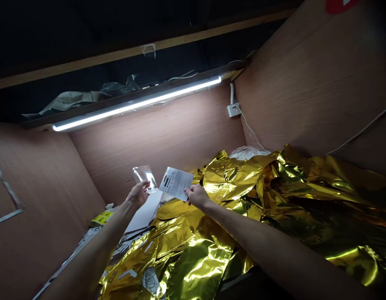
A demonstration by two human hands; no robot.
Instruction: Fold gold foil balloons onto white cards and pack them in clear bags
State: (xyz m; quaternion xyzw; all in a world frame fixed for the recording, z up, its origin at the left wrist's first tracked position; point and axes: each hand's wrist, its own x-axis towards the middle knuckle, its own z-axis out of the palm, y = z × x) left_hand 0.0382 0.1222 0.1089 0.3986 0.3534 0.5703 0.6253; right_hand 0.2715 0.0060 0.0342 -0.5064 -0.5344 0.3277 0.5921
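My left hand (139, 193) is closed on the lower edge of a clear plastic sleeve (144, 176), which stands up from the fingers and catches the light. In my right hand (195, 195) is a printed card (176, 183) with a hang hole and small text, pinched at its lower right corner. The card and the sleeve are held side by side, a little apart. Gold foil balloons (199, 254) lie flat in a heap beneath my right forearm. Below my left hand there are white sheets (145, 212).
Wooden panels (161, 137) wall in the workspace at the back and sides. A lit tube lamp (139, 104) hangs along the back under a shelf. A white socket box (233, 110) with a cable is in the back right corner. A yellow label (102, 217) lies at left.
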